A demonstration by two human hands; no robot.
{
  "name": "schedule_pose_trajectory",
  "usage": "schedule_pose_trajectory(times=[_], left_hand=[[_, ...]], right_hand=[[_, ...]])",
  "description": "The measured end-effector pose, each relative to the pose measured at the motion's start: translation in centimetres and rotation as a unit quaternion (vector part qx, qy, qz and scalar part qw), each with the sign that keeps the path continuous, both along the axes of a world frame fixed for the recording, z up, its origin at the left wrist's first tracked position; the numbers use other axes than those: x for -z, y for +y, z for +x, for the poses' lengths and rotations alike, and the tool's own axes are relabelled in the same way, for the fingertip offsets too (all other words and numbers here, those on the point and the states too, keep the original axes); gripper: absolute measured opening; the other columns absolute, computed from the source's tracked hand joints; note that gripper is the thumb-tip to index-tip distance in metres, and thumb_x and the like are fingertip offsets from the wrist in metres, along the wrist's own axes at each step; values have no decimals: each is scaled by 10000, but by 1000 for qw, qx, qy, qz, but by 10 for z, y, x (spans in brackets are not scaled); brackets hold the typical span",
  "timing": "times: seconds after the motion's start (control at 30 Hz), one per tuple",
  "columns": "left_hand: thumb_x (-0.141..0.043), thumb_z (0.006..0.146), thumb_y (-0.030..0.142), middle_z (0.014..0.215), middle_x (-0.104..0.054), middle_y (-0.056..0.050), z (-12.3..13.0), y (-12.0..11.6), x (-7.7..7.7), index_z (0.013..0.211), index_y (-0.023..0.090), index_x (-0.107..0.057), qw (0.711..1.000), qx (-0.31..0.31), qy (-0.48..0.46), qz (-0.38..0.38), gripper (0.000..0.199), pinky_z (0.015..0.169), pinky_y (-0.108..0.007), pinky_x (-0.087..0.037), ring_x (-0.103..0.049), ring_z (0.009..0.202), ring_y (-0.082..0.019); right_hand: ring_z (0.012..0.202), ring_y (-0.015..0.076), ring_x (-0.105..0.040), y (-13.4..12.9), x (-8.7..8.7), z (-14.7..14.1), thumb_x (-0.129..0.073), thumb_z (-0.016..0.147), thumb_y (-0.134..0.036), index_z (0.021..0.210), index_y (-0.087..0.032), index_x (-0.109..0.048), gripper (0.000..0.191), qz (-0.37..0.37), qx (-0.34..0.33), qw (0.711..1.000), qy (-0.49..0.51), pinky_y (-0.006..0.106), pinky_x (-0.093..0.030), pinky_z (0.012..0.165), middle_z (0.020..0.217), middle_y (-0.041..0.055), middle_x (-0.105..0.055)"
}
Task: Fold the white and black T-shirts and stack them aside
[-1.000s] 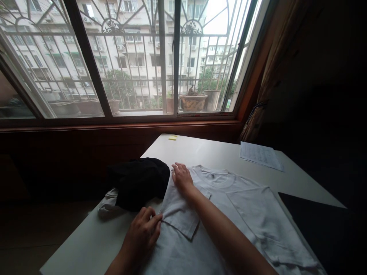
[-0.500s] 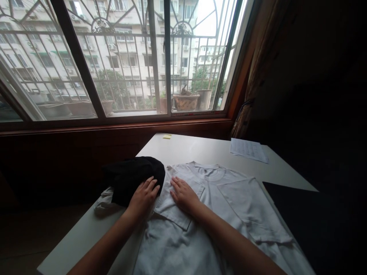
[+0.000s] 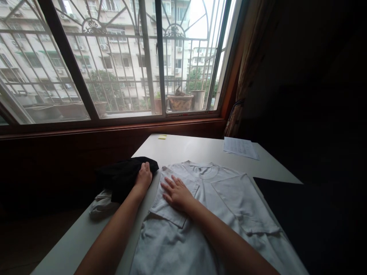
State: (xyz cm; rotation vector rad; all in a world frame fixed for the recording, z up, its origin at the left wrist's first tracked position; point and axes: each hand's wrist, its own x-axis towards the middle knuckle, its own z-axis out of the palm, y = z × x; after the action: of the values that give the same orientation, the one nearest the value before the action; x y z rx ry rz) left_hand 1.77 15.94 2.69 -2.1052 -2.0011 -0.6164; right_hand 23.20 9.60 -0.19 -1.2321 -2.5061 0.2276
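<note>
A white T-shirt (image 3: 206, 206) lies spread on the white table (image 3: 197, 146), its collar toward the window and its sleeves folded inward over the body. My right hand (image 3: 178, 193) rests flat with fingers spread on the folded left sleeve. On the left, a bunched black cloth (image 3: 123, 175) lies beside the shirt, and my left hand (image 3: 143, 176) has its fingers curled into the cloth's right part. Under the black cloth, a crumpled pale cloth (image 3: 103, 205) shows at the table's left edge.
Printed sheets (image 3: 241, 148) lie at the back right of the table, and a small yellow note (image 3: 162, 136) near the back edge. A dark flat surface (image 3: 292, 214) borders the shirt on the right. Behind stand a barred window and a tied curtain (image 3: 236, 110).
My left hand has gone from lying flat to gripping the black cloth, whose right edge has drawn away from the shirt. My right hand's fingers have spread. The view has shifted slightly.
</note>
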Motion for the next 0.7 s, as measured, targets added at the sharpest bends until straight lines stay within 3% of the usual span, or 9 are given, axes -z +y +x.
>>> schedule_pose_trajectory(times=[0.1, 0.23, 0.37, 0.5, 0.57, 0.7], left_hand=[[-400, 908, 58, 1187, -605, -211, 3, -4, -2, 1267, 70, -535, 1000, 4, -14, 9, 384, 727, -342, -545, -682, 830, -234], [-453, 902, 70, 1380, -553, -212, 8, -34, -7, 1356, 104, -522, 997, 74, -5, 27, 461, 1011, -431, -520, -598, 1235, -310], [-466, 941, 103, 1465, -543, -135, 11, -88, -6, 1354, 175, -581, 971, 230, 43, 52, 435, 1212, -493, -350, -399, 1460, -298], [-476, 1003, 195, 1530, -522, -97, 10, -137, 9, 1460, 204, -514, 924, 370, 98, 17, 458, 1202, -488, -382, -385, 1484, -273], [-496, 1030, 329, 1578, -468, -102, 7, -151, 17, 1539, 200, -413, 914, 388, 118, -6, 532, 1184, -484, -403, -390, 1483, -278], [-467, 1039, 485, 1639, -350, -98, -2, -162, 24, 1628, 226, -183, 921, 365, 130, -38, 703, 1194, -473, -376, -381, 1490, -272]], right_hand=[[1538, 398, -188, 3, -3, -5, -461, 996, -590, 1543, -333, -449, 605, -15, -11, 1000, -14, 627, -150, 1227, 1658, 41, -317], [1537, 340, -230, 17, -4, -9, -457, 1013, -533, 1540, -252, -454, 598, -18, -38, 999, -14, 567, -173, 1242, 1635, 88, -362], [1508, 262, -326, 39, -4, -7, -437, 1041, -399, 1488, -192, -514, 498, -17, -48, 999, -8, 483, -231, 1243, 1580, 112, -454], [1524, 245, -290, 60, -4, -9, -449, 1036, -378, 1548, -204, -427, 541, -19, -38, 999, -6, 490, -231, 1242, 1637, 103, -348], [1535, 250, -261, 68, -3, -12, -458, 1027, -390, 1575, -203, -381, 584, -24, -32, 999, -10, 495, -206, 1248, 1652, 101, -306], [1545, 250, -229, 80, -2, -19, -463, 1012, -392, 1598, -196, -337, 631, -32, -25, 999, -20, 477, -155, 1263, 1663, 90, -266]])
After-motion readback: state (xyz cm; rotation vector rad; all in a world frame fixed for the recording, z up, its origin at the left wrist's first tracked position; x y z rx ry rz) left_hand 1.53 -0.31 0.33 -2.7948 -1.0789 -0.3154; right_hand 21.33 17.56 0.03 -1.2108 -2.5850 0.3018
